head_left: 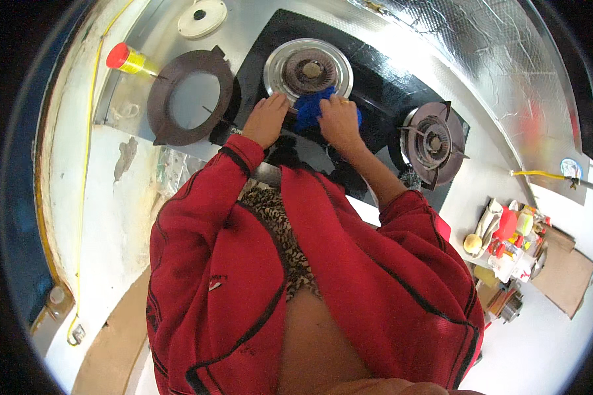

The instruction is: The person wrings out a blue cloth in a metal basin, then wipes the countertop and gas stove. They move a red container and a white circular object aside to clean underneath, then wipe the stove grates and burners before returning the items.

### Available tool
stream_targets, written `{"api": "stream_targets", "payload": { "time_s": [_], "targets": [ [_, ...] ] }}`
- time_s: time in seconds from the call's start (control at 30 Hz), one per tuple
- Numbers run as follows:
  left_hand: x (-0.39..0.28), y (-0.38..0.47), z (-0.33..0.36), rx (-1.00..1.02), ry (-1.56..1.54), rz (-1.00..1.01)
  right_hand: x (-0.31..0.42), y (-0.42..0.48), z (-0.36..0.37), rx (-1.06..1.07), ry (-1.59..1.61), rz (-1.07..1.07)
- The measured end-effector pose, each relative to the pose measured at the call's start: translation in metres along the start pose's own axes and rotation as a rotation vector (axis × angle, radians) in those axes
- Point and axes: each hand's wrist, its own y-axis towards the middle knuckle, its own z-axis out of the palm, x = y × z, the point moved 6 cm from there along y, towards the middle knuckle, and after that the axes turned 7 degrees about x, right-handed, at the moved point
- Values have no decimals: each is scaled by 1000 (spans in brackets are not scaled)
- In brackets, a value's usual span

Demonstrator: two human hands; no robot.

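Before me is a black glass-topped gas stove [375, 118] with two burners. My right hand [339, 117] presses a bunched blue cloth [308, 109] against the near side of the left burner's shiny metal drip pan [347, 74]. At that pan's near left rim rests my left hand [268, 117], its fingers bent over the edge; no held object shows in it. Inside the pan sits a brown, stained burner head [310, 70] with no pan support over it. That burner's likely pan support, a dark metal ring [158, 106], lies off the stove's left side.
The right burner carries its own pan support [447, 111]. A red-lidded jar [123, 57] and a round white object [202, 19] stand on the left of the metal counter. Foil-like sheeting [494, 54] covers the wall behind. Jars and packets [509, 232] crowd the right side.
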Motion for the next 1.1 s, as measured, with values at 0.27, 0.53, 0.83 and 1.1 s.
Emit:
{"api": "stream_targets", "payload": {
  "time_s": [0.27,0.53,0.83,1.1],
  "targets": [
    [-4,5,-5,94,170,-36,-13,0,-4,-9,31,-267],
    [-4,2,-2,44,173,-35,-99,43,0,-68,-224,-190],
    [-5,1,-3,59,185,-51,-120,108,-15,-121,-125,37],
    [-3,1,2,70,158,-54,-81,37,0,-56,-151,79]
  ]
}}
